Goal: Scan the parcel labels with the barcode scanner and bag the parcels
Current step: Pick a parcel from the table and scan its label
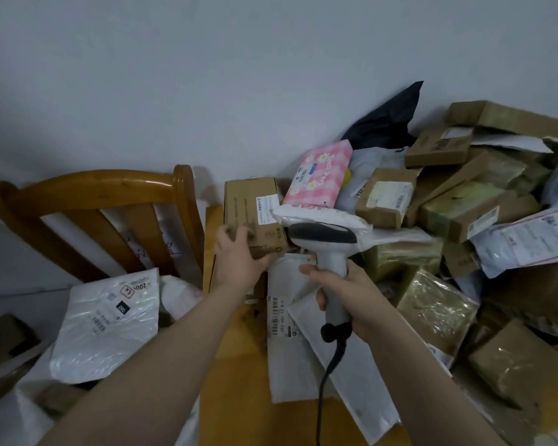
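1. The parcel heap [464,220] lies right of and beyond the right hand [345,297]. It holds taped cartons and grey and white film bags, loosely stacked. I judge it unstable: pulling a low parcel may bring others down (take from the top).
2. The cardboard box [252,201] sits directly beyond the left hand [239,255], touching it, at the heap's left edge. The walls are stiff and the corners firm. Its weight is unknown, and a one-hand corner hold looks adequate only if the box is light. A better hold would be to span the short side with the palm underneath.
3. The white poly mailer [107,320] is down-left of the left hand, well apart, near a wooden chair [87,191]. The film is soft and slick and would likely sag. I would pinch an edge and flatten the print before scanning.
4. The barcode scanner [329,249] stands up out of the right hand, its head just right of the box. It is rigid plastic and probably light. Its cable [326,381] trails from the heel of the handle back toward the person (snag risk on the envelopes below).
5. The left hand has its fingers curled over the box's near corner, gripping it.
6. The right hand is wrapped round the scanner's handle.
7. The label [267,204] is on the box's top face, beyond the left fingertips. Its right edge meets a white bag, and I cannot tell whether that edge is covered. Keep fingers off it.
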